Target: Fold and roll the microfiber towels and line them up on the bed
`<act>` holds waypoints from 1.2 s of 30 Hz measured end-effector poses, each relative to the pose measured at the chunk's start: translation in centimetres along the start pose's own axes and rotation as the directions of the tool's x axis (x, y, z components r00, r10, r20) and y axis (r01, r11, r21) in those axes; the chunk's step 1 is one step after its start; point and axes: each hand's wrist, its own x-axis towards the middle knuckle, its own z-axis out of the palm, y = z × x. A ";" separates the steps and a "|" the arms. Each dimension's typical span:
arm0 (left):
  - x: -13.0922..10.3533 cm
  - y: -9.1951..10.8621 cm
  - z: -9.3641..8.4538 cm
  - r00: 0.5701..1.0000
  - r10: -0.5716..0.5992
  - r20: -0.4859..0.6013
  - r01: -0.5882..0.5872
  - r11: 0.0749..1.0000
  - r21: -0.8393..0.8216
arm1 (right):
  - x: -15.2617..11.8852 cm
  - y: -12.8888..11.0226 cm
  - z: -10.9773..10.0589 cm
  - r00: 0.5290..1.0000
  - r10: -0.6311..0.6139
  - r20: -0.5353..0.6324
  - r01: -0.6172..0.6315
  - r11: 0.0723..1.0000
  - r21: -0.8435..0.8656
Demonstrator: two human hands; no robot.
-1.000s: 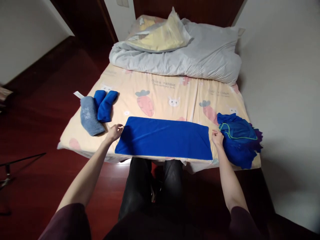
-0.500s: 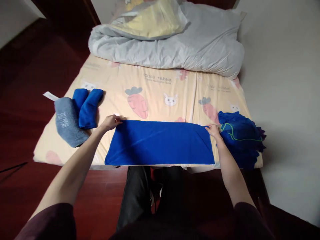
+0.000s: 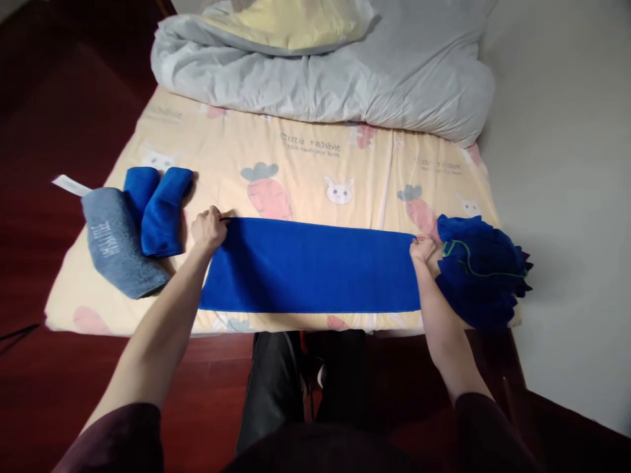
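Observation:
A blue towel (image 3: 315, 269) is stretched out wide over the front part of the bed. My left hand (image 3: 210, 228) is closed on its far left corner. At the far right corner, my right hand (image 3: 422, 249) grips the same towel. Left of my left arm lie two rolled blue towels (image 3: 162, 213) side by side, and a rolled grey-blue towel (image 3: 118, 243) with white lettering and a white tag. Just beyond my right hand sits a bunched dark blue cloth (image 3: 480, 269) with green trim and a spiky edge.
The bed (image 3: 305, 177) has a cream sheet printed with carrots and rabbits. A grey quilt (image 3: 325, 85) is heaped at the back with a yellow pillow (image 3: 305, 26) on it. A pale wall (image 3: 566, 197) borders the right side. Below is a dark red floor (image 3: 197, 387).
Both hands have drawn the towel away from the bed's front edge, so a strip of sheet now shows there. It looks pulled tauter. The view has shifted slightly.

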 end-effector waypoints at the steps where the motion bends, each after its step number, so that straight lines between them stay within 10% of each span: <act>1: -1.3 0.4 0.6 0.996 0.047 -0.073 -0.047 0.999 0.005 | -1.5 -0.7 0.7 0.996 0.023 -0.091 -0.025 0.999 -0.021; 3: -4.1 1.0 2.0 0.971 0.182 -0.154 -0.183 0.983 0.009 | -4.9 -1.9 2.1 0.978 -0.021 -0.208 0.003 0.997 -0.082; 7: -7.2 0.8 4.3 0.911 0.407 -0.060 -0.410 0.909 -0.066 | -9.4 -2.6 3.2 0.912 -0.385 0.141 0.409 0.878 -0.249; 15: -4.7 -0.5 3.5 0.964 0.264 -0.026 -0.265 0.963 -0.051 | -7.0 -2.2 0.7 0.974 -0.134 0.183 0.204 0.872 -0.445; 20: -15.9 -2.9 4.5 0.947 0.307 -0.091 -0.312 0.949 -0.052 | -17.1 -0.1 -0.5 0.927 -0.320 0.197 0.374 0.840 -0.394; 25: -26.7 -5.8 5.4 0.967 0.200 -0.155 -0.211 0.976 -0.053 | -27.9 4.5 -3.2 0.987 -0.143 0.068 0.158 0.914 -0.374; 31: -38.7 -4.2 9.8 0.988 0.141 -0.066 -0.148 0.982 -0.121 | -40.2 4.5 -3.7 0.984 -0.085 -0.158 0.067 0.991 -0.119; 36: -46.3 -3.5 14.1 0.975 0.190 0.112 -0.169 0.970 -0.176 | -51.2 2.2 0.4 0.968 -0.181 0.176 0.190 0.981 -0.031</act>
